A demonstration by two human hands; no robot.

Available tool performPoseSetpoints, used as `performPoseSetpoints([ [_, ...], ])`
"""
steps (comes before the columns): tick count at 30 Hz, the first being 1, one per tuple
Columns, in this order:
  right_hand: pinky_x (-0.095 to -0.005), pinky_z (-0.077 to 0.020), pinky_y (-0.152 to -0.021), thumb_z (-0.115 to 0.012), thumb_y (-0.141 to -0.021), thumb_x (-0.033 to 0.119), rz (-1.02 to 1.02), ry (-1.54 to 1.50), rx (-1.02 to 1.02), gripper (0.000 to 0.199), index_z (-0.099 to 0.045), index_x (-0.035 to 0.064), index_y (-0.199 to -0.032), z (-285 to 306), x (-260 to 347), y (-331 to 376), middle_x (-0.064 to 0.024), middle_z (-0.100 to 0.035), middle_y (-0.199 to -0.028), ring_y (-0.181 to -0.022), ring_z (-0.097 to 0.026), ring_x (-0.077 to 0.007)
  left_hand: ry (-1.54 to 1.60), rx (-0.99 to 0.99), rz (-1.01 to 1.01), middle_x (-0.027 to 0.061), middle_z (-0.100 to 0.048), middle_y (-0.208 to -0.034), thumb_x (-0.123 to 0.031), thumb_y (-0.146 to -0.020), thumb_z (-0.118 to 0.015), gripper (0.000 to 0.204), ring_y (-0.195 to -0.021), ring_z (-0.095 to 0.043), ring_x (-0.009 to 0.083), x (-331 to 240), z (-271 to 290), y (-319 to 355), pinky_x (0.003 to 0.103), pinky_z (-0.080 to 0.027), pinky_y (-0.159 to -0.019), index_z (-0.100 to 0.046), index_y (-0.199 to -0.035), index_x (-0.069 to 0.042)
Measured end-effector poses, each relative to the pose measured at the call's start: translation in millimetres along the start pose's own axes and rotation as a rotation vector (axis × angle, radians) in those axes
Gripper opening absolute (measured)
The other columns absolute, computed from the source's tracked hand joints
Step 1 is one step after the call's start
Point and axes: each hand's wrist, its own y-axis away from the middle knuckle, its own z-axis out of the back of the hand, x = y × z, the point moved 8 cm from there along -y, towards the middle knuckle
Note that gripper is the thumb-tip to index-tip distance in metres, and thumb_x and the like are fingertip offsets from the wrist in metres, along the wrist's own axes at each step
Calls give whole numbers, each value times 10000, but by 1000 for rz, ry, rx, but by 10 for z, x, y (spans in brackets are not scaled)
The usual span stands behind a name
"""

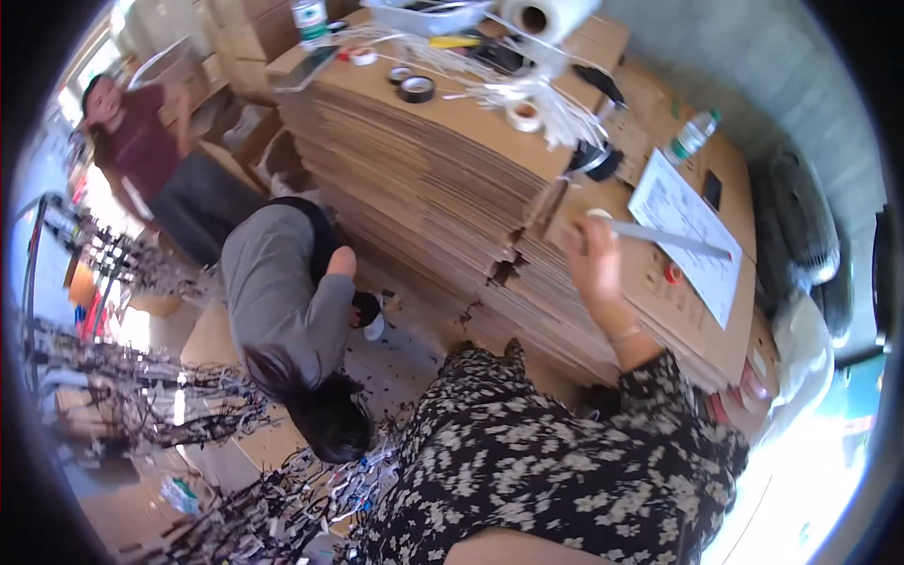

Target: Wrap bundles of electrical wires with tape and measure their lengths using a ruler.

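At the right side of the cardboard stack, my right hand [597, 264] is raised with its fingers closed round the near end of a long grey ruler [670, 238]. The ruler reaches over a white sheet with line drawings [702, 278]. Close to my fingertips is a small round white thing [598, 214], too blurred to name. A small red tape roll [672, 273] sits on the cardboard beside the sheet. My left hand is out of the picture; only some bare skin of an arm shows at the lower edge.
Tall stacks of flat cardboard [414, 155] carry tape rolls [415, 89], white cable ties [537, 99], a phone [713, 189] and a bottle [692, 135]. A person in grey [282, 273] bends over at left; another person [151, 141] is behind. Racks of dark cables [282, 499] crowd the lower left.
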Motion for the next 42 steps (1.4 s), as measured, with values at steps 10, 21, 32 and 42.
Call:
performPoseSetpoints([
  [10, -485, -530, -798, -694, -817, 173, -248, 303, 406, 349, -593, 11, -1109, -156, -1163, 114, -205, -561, -1138, -976, -609, -401, -53, -25, 9, -15, -337, -570, -141, -982, -567, 238, -493, -305, 112, -25, 188, -58, 271, -245, -450, -499, -761, -81],
  [21, -283, -397, -449, -687, -813, 142, -642, -443, 1068, 234, -639, -64, -914, 211, -1387, -779, -57, -576, -639, -489, -520, -127, 72, 124, 22, -9, -423, -705, -139, -1016, -512, 168, -564, -329, 30, 141, 476, -86, 169, -233, -454, -536, -1076, 16],
  [32, -240, -428, -667, -664, -896, 147, 401, -491, 569, 224, -645, -4, -1061, 20, 1922, -2607, -8, -590, -868, -745, -519, -81, 81, -10, 41, -13, -414, -652, -155, -1008, -527, 160, -534, -331, 42, 194, 364, -73, 179, -230, -438, -529, -927, -16],
  [42, -449, -515, -794, -708, -809, 296, 679, -177, 452, 326, -677, 1, -944, -2234, 3087, -3607, -233, -687, -909, -878, -665, -396, -20, -34, 52, -34, -401, -668, -154, -1025, -493, 146, -536, -299, 20, 22, 315, 69, 172, -196, -440, -537, -957, -33],
])
